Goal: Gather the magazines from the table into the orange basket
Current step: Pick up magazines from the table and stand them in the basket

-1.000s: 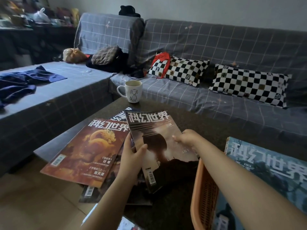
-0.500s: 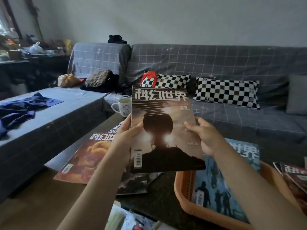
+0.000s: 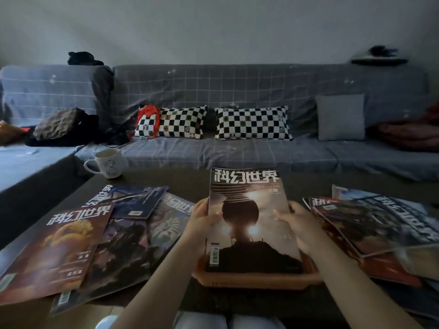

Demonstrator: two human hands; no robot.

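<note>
Hands hold one magazine (image 3: 251, 222) over the orange basket (image 3: 256, 280) on the bench (image 3: 190, 184): left hand (image 3: 202, 220) in a closed grip on its left edge, right hand (image 3: 297, 225) gripping its right edge. More magazines (image 3: 99, 238) lie left of the basket, another pile (image 3: 370, 229) right.
</note>
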